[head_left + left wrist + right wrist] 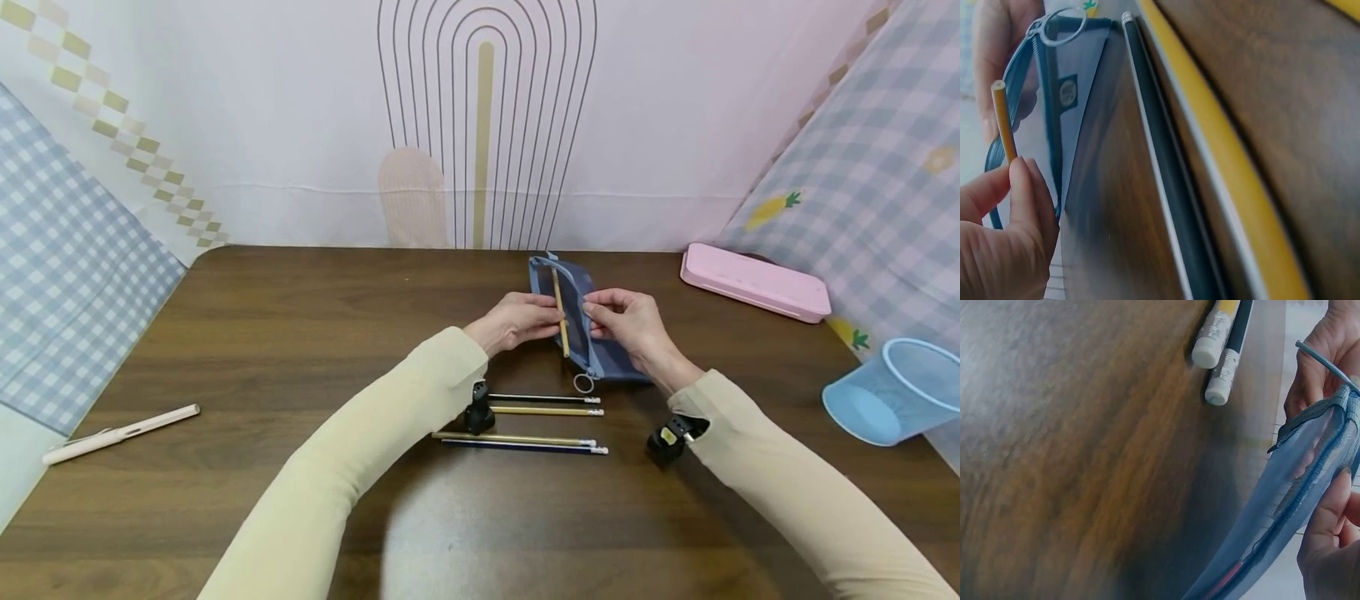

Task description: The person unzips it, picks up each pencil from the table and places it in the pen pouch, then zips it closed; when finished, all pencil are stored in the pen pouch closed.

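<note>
My left hand (517, 321) pinches a yellow pencil (561, 300) between thumb and fingers, over the open mouth of a blue zip pouch (618, 364). One bare end of that pencil (1001, 112) points up past the fingertips in the left wrist view. With thumb and fingers, my right hand (633, 325) grips the pouch's near zipped edge and holds the mouth apart. A round pull ring (583, 383) hangs at the zipper's end. On the table before the pouch lie a black pencil (551, 399), two yellow pencils (551, 411) and a dark blue pencil (525, 447), erasers to the right.
A pink case (753, 282) lies at the back right. Closer, by the right edge, a light blue mesh cup (858, 400) leans on its side. At the far left is a white pen (123, 433). Patterned cloth (300, 125) hangs behind the wooden table (300, 292).
</note>
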{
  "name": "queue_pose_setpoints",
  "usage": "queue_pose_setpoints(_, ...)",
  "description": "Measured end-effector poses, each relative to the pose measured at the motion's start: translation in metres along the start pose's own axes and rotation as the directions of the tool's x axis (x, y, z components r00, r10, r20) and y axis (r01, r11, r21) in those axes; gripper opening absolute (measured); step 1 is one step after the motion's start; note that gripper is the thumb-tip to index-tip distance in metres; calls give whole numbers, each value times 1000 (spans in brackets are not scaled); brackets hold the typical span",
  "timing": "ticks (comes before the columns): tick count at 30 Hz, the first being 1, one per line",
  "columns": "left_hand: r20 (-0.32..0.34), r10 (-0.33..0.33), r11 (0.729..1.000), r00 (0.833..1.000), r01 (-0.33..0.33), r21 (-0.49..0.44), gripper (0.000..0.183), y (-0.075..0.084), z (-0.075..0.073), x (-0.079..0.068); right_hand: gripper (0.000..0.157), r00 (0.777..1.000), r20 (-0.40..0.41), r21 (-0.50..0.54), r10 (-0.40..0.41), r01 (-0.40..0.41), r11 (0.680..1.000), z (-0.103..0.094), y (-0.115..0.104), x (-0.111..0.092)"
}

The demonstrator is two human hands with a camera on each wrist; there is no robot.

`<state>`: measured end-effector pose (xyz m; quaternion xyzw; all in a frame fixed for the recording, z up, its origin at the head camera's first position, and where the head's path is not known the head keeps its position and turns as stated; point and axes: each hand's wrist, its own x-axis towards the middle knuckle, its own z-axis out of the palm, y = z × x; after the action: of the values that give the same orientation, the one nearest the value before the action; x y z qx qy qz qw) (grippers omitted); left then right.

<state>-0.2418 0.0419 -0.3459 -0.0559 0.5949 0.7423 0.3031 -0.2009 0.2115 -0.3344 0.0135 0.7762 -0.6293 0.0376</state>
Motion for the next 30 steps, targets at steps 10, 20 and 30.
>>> queue_pose_setpoints(10, -56, 69, 996, 996, -72, -57, 52, -7, 18, 1, 27, 1000, 16, 17, 0, -1, 1000, 1, 0, 0)
queue_pose_setpoints(20, 29, 97, 994, 995, -95, -52, 48, -7, 14, -7, 28, 1000, 1, 16, -13, 13, 1000, -3, 1, 0)
queue_pose_setpoints(30, 373, -115, 891, 920, -71, 449, 34, -5, -37, -44, 24, 999, -16, 16, -31, 31, 999, -7, 1, 0)
